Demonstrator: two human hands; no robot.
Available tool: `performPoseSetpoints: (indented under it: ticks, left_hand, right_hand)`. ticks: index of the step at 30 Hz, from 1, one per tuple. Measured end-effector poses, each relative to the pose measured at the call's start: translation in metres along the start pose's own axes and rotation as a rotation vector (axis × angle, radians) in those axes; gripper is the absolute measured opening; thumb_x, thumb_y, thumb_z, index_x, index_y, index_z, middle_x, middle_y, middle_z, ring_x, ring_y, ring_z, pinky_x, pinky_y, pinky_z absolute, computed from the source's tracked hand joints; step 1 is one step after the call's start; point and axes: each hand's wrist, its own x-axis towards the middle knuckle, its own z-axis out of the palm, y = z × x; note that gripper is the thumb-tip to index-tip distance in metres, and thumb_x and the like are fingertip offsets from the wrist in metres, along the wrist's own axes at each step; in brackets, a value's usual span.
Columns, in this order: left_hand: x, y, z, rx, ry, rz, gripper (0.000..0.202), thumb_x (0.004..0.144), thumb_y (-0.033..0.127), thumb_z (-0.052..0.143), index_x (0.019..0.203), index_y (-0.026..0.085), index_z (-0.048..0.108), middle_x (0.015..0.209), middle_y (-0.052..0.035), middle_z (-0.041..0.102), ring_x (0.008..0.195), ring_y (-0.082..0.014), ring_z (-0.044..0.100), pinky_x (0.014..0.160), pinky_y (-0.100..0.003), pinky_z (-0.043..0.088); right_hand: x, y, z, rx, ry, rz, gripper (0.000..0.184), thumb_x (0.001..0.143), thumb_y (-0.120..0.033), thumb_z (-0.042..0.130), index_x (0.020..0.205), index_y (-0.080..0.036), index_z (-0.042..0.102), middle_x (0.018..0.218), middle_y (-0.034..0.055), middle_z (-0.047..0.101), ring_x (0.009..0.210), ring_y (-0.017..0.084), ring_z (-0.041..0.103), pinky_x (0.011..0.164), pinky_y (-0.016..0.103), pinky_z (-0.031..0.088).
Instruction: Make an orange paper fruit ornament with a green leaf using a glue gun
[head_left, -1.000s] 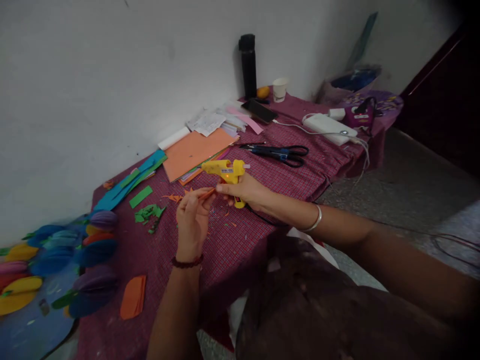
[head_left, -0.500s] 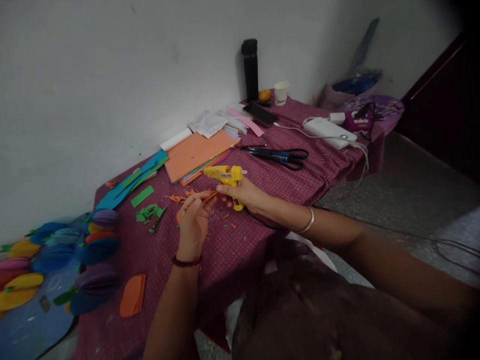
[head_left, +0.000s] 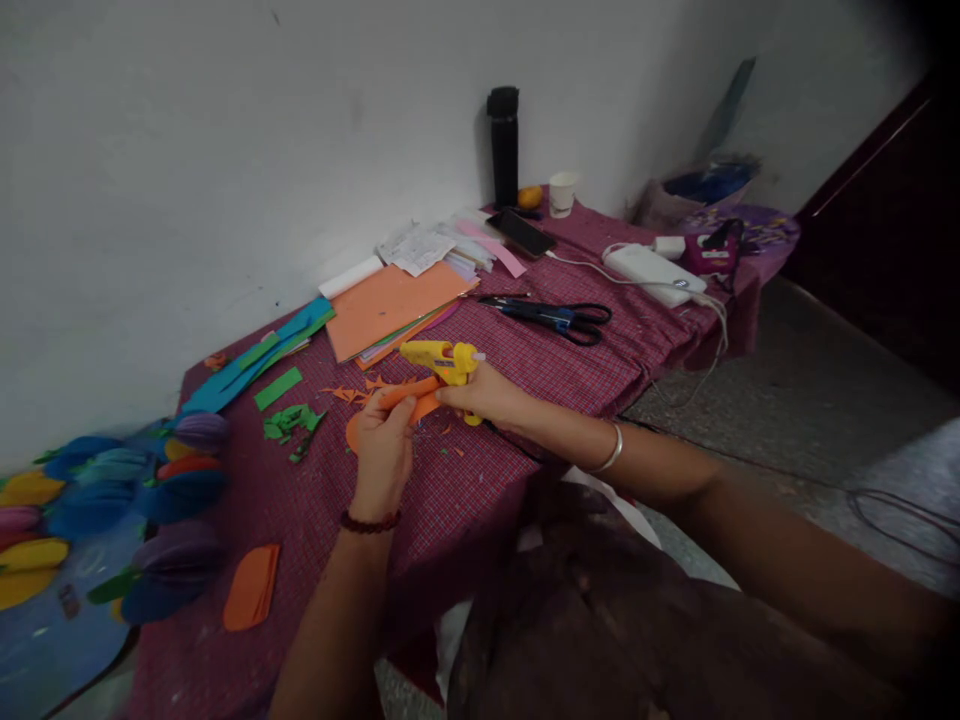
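My left hand (head_left: 382,440) is closed on a folded orange paper piece (head_left: 409,397), held just above the maroon checked tablecloth (head_left: 480,480). My right hand (head_left: 484,395) grips a yellow glue gun (head_left: 441,360) with its nozzle pointing left, right over the orange piece. The two hands almost touch. Small orange scraps (head_left: 352,392) lie on the cloth just beyond them.
Stacked coloured paper sheets (head_left: 390,305), black scissors (head_left: 559,315), a phone (head_left: 529,232), a black flask (head_left: 504,145), a paper cup (head_left: 561,192) and a white power adapter (head_left: 649,270) lie farther back. Green scraps (head_left: 289,422), blue strips (head_left: 251,360), folded orange pieces (head_left: 251,587) and paper shapes (head_left: 112,500) sit left.
The glue gun has come down and left onto the orange piece. My left hand has turned the piece so more of its flat side shows.
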Motion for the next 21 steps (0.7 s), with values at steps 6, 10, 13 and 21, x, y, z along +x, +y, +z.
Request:
performPoseSetpoints:
  ticks: [6,10,13,21]
  left_hand:
    - [-0.015,0.001,-0.024,0.914,-0.140,0.391,0.010,0.081,0.017,0.058,0.082,0.021,0.067,0.081,-0.0008,0.067,0.079,-0.0176,0.062,0.077,-0.031,0.049]
    - [-0.025,-0.003,-0.029,1.110,-0.292,0.462,0.013,0.084,0.014,0.053,0.086,0.021,0.063,0.086,-0.0044,0.066,0.082,-0.0198,0.063,0.078,-0.034,0.050]
    - [-0.030,0.000,-0.028,1.236,-0.404,0.534,0.011,0.085,0.016,0.054,0.086,0.021,0.064,0.098,-0.0088,0.068,0.096,-0.0260,0.063,0.089,-0.045,0.049]
    - [0.000,0.033,-0.001,1.295,-0.457,0.779,0.014,0.078,0.014,0.062,0.088,0.023,0.060,0.105,-0.0080,0.071,0.105,-0.0309,0.063,0.099,-0.052,0.043]
  right_hand:
    - [0.009,-0.020,-0.053,-0.179,0.062,0.049,0.009,0.079,-0.012,0.061,0.082,-0.016,0.053,0.054,-0.0058,0.054,0.039,0.005,0.044,0.037,0.016,0.036]
    - [0.006,-0.020,-0.098,-0.409,-0.010,0.068,0.012,0.085,-0.023,0.067,0.083,-0.015,0.058,0.053,-0.0051,0.054,0.038,0.005,0.045,0.035,0.015,0.035]
    - [0.002,-0.013,-0.116,-0.554,-0.116,0.124,0.028,0.085,-0.039,0.069,0.077,-0.013,0.061,0.056,-0.0013,0.057,0.041,0.005,0.048,0.036,0.015,0.037]
    - [0.010,-0.008,-0.123,-0.585,-0.230,0.091,0.035,0.088,-0.046,0.064,0.078,-0.013,0.062,0.059,-0.0011,0.059,0.041,0.005,0.048,0.039,0.016,0.034]
